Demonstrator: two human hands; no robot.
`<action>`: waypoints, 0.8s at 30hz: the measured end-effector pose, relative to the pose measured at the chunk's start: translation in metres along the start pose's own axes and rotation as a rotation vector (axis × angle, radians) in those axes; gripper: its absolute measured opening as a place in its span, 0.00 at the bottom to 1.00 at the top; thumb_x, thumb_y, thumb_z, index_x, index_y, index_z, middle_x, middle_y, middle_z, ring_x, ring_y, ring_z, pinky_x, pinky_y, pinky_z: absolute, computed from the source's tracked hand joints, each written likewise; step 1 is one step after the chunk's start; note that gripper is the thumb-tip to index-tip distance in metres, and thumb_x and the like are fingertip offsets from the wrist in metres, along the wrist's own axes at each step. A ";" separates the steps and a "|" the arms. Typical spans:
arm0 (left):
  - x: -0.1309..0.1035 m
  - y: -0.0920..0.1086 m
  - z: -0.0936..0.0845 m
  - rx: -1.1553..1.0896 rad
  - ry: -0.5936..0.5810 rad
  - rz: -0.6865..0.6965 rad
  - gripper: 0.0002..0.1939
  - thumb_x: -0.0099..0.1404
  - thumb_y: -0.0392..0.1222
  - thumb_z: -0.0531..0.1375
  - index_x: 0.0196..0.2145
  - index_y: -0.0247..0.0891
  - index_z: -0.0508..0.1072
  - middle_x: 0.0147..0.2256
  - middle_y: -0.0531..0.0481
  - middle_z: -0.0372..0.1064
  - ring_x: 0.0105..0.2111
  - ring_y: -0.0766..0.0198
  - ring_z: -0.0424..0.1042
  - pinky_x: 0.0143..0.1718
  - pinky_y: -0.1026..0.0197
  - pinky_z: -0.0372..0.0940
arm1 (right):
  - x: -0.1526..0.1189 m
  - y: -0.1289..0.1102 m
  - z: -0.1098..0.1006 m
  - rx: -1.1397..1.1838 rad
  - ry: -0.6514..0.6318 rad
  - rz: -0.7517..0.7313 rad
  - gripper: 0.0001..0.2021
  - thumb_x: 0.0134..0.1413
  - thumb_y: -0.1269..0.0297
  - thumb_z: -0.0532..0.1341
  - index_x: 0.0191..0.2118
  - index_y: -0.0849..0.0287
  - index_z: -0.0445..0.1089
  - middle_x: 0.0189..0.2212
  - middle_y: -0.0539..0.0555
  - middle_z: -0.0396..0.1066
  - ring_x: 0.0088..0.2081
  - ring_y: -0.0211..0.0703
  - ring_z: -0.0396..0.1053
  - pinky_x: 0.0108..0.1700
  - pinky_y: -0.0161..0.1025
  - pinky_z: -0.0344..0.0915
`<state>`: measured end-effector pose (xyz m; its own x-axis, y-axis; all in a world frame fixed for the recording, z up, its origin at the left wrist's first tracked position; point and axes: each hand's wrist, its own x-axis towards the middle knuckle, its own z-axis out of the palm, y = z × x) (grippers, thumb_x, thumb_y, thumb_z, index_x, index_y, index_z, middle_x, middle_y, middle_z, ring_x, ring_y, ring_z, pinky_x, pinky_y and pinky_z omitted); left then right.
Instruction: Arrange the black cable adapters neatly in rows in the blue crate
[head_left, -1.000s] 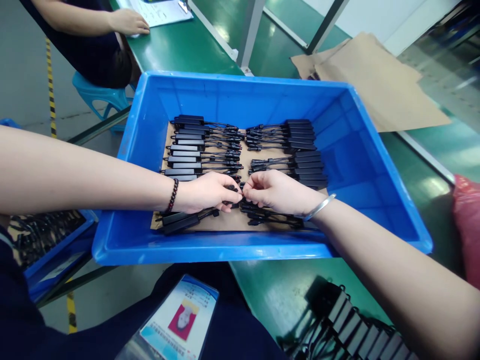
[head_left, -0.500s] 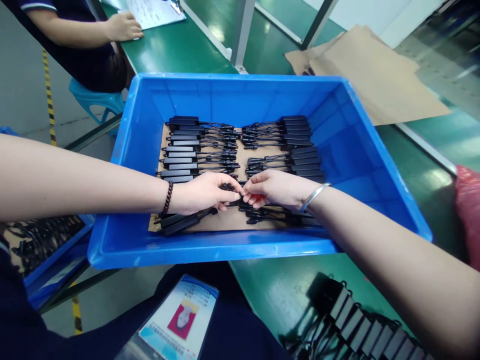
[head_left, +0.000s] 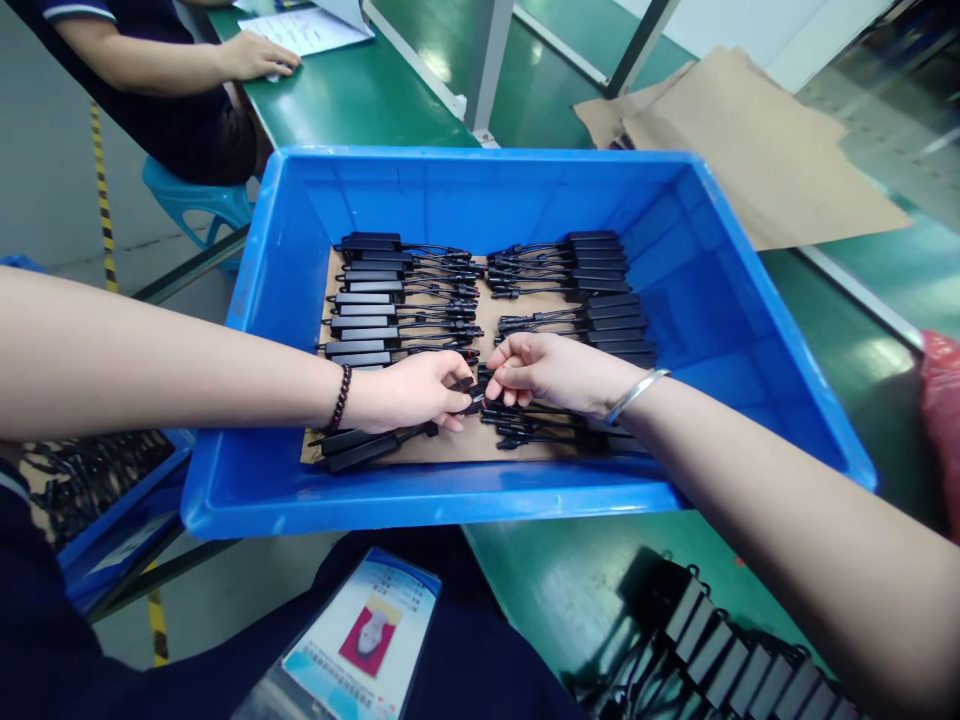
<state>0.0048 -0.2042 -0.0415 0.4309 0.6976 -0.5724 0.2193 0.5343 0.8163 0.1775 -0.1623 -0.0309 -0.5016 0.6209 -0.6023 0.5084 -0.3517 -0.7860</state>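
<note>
My left hand (head_left: 412,392) reaches into a blue plastic bin (head_left: 480,510), its thumb and fingers closed on a black cable connector (head_left: 474,397). Facing it, my right hand (head_left: 551,375) has its fingertips pinched together near that connector's end; what they hold, if anything, is too small to make out. Below both hands, black power adapters with short cables lie in two columns, one at left (head_left: 360,333) and one at right (head_left: 611,308), cable ends toward the middle. Brown cardboard (head_left: 450,445) lines the layer beneath them. One adapter (head_left: 364,452) lies slanted at the near left.
More adapters (head_left: 705,640) lie in a row on the green table (head_left: 525,560) at lower right. Cardboard sheets (head_left: 750,150) rest behind the bin. A co-worker's hand (head_left: 259,55) lies by papers at upper left. Another bin (head_left: 112,500) with black cables stands lower left.
My fingertips have drawn slightly apart, showing more of the connector in my left hand. The co-worker's hand has shifted a little right, and a sheet of the papers is lifted.
</note>
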 end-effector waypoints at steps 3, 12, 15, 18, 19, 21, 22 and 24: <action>0.001 -0.002 -0.001 0.019 -0.018 0.016 0.07 0.56 0.32 0.57 0.33 0.35 0.62 0.29 0.53 0.62 0.28 0.71 0.66 0.34 0.59 0.69 | 0.002 0.004 -0.001 -0.034 -0.022 -0.056 0.04 0.49 0.74 0.57 0.30 0.62 0.60 0.25 0.52 0.70 0.22 0.30 0.63 0.26 0.29 0.62; 0.001 0.000 -0.002 0.026 0.032 -0.005 0.04 0.57 0.33 0.56 0.31 0.34 0.62 0.27 0.53 0.60 0.27 0.71 0.66 0.33 0.56 0.69 | 0.001 0.001 0.000 -0.177 0.016 -0.144 0.07 0.49 0.68 0.57 0.34 0.64 0.69 0.27 0.51 0.69 0.24 0.29 0.62 0.29 0.28 0.62; 0.002 0.000 -0.002 0.010 0.044 -0.005 0.04 0.57 0.33 0.57 0.30 0.34 0.62 0.27 0.52 0.61 0.27 0.70 0.66 0.32 0.57 0.70 | 0.000 -0.001 0.000 -0.229 0.041 -0.147 0.08 0.47 0.67 0.59 0.34 0.64 0.71 0.26 0.51 0.70 0.24 0.30 0.63 0.28 0.28 0.62; 0.003 0.000 -0.003 -0.008 0.055 -0.006 0.06 0.56 0.33 0.58 0.30 0.34 0.62 0.27 0.52 0.61 0.26 0.70 0.66 0.31 0.58 0.70 | 0.000 -0.001 0.000 -0.253 0.053 -0.145 0.09 0.46 0.66 0.60 0.34 0.64 0.72 0.25 0.52 0.70 0.24 0.31 0.63 0.27 0.28 0.62; 0.003 0.000 -0.003 -0.012 0.058 -0.008 0.06 0.56 0.33 0.58 0.31 0.34 0.62 0.27 0.53 0.61 0.26 0.70 0.66 0.30 0.58 0.70 | 0.000 -0.001 0.000 -0.264 0.057 -0.143 0.09 0.45 0.66 0.60 0.34 0.64 0.72 0.24 0.52 0.70 0.24 0.32 0.63 0.26 0.28 0.61; 0.004 0.000 -0.002 -0.007 0.065 -0.011 0.06 0.56 0.32 0.58 0.31 0.34 0.62 0.27 0.53 0.61 0.25 0.70 0.66 0.30 0.58 0.70 | 0.000 -0.001 0.000 -0.295 0.069 -0.141 0.09 0.44 0.66 0.60 0.33 0.64 0.73 0.24 0.51 0.70 0.23 0.32 0.63 0.25 0.28 0.61; 0.004 0.000 -0.002 0.002 0.066 -0.012 0.06 0.56 0.32 0.57 0.31 0.34 0.61 0.27 0.53 0.61 0.25 0.71 0.66 0.30 0.58 0.70 | 0.000 -0.001 0.000 -0.313 0.073 -0.142 0.09 0.44 0.66 0.61 0.32 0.64 0.73 0.23 0.51 0.70 0.23 0.32 0.62 0.25 0.28 0.60; 0.004 -0.001 -0.002 0.023 0.065 -0.016 0.05 0.57 0.33 0.57 0.30 0.34 0.62 0.27 0.53 0.61 0.24 0.71 0.66 0.30 0.58 0.70 | 0.000 0.000 0.000 -0.348 0.078 -0.148 0.09 0.44 0.65 0.61 0.32 0.64 0.73 0.23 0.51 0.70 0.22 0.32 0.62 0.24 0.28 0.59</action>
<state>0.0048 -0.2008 -0.0446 0.3692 0.7190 -0.5888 0.2461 0.5353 0.8080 0.1771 -0.1619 -0.0308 -0.5396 0.7035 -0.4625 0.6483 -0.0033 -0.7613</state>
